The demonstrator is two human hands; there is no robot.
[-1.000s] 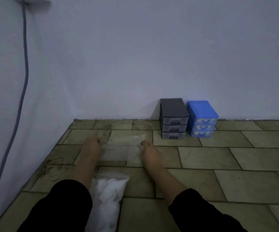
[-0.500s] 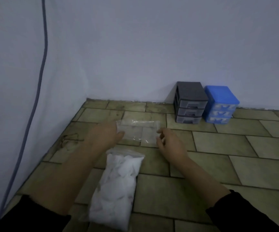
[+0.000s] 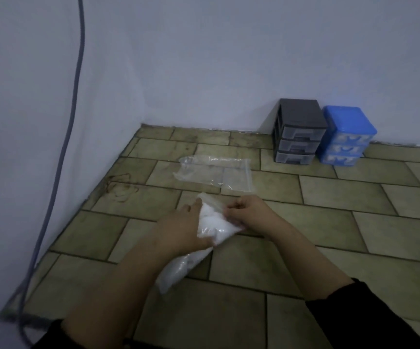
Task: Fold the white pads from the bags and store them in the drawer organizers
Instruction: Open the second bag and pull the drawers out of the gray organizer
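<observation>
Both hands hold a clear plastic bag stuffed with white pads point(image 3: 210, 224) just above the tiled floor point(image 3: 329, 222). The left hand point(image 3: 181, 231) wraps its fingers around the bag's near-left side, thumb along the lower edge, while the right hand point(image 3: 248, 214) pinches the bag's upper end with curled fingers. The bag slants from the pinched top down toward the person, its lower end trailing below the left forearm. Black sleeves cover both arms from the elbow back

Just beyond the hands lies an empty, flat, transparent plastic bag point(image 3: 214, 173) on the floor, apart from the full one. Farther off and to the right of the hands, against the pale wall point(image 3: 229, 59), stands a dark grey plastic organizer with three translucent drawers point(image 3: 298, 136), all pushed in. Touching or just beside its right side stands a blue plastic organizer with three drawers point(image 3: 346, 137), likewise shut; whitish shapes show through its fronts, too blurred to tell what they are

Well to the left of the hands a grey cable point(image 3: 70, 117) runs down the side wall to the floor corner
</observation>
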